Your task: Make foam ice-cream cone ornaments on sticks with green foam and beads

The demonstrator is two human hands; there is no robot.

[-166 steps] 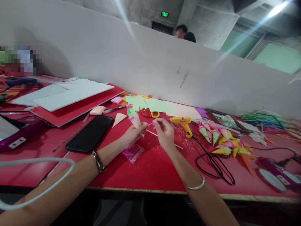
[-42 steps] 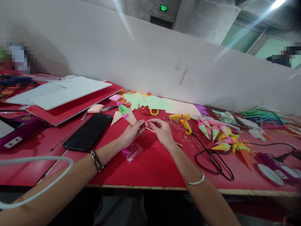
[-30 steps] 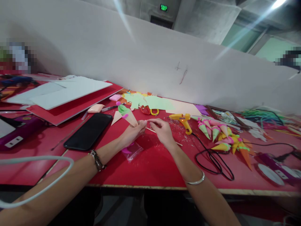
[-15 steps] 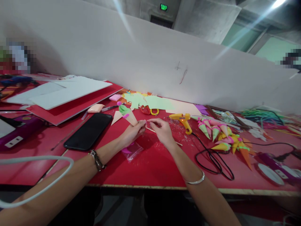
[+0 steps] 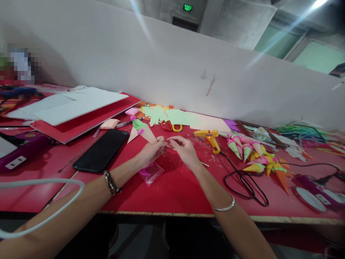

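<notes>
A cream paper cone (image 5: pixel 148 134) with a green top and pink bits sticks up and left from my left hand (image 5: pixel 152 150), whose fingers are closed on its pointed end. My right hand (image 5: pixel 183 148) faces it, thumb and fingertips pinched close to the left fingertips; whatever they hold is too small to make out. Below my left wrist lies a clear plastic bag (image 5: pixel 152 173) with purple-pink material in it. A thin stick (image 5: pixel 205 164) lies partly under my right hand. To the right rests a yellow glue gun (image 5: pixel 211 138) with its light on.
Several finished-looking paper cones (image 5: pixel 249 151) are heaped at the right, near the glue gun's black cord (image 5: pixel 253 196). A black phone (image 5: pixel 101 151) lies left of my hands. White boards (image 5: pixel 81 104) are stacked behind it. Scissors (image 5: pixel 176 127) and green paper (image 5: pixel 180 117) sit toward the wall.
The cone has tipped a little further left in my left hand. My right fingertips have shifted slightly left, closer to the left fingers.
</notes>
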